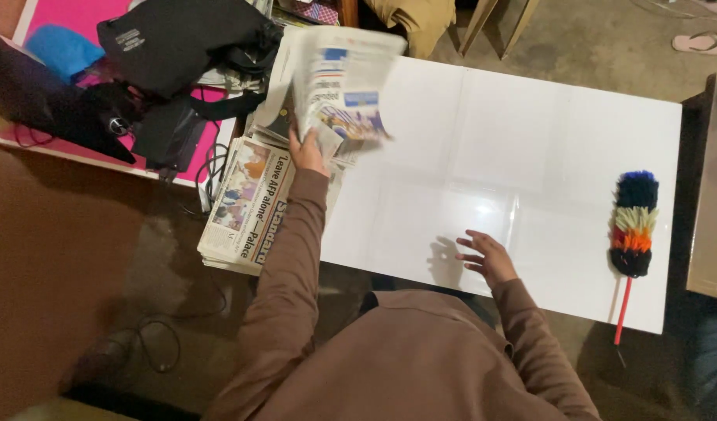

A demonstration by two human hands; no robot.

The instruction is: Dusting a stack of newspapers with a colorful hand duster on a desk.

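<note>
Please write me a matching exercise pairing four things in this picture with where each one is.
Things:
1. duster
2. lifted newspaper
3. right hand
4. newspaper stack

Places:
A. at the white board's left edge
B. held up in the left hand
C. open above the board's near edge
D. lying at the board's right end

Pairs: 1-D, 2-B, 3-C, 4-A

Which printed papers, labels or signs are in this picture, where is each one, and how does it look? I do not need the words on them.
Newspaper section: lifted by the left hand at the white table's left end; folded, blurred, white with blue and red patches.
Newspaper stack: left of the table; flat, rectangular, pale with black headlines and colour photographs.
Small label: on the black bag, top left; white print, too small to tell more.
</note>
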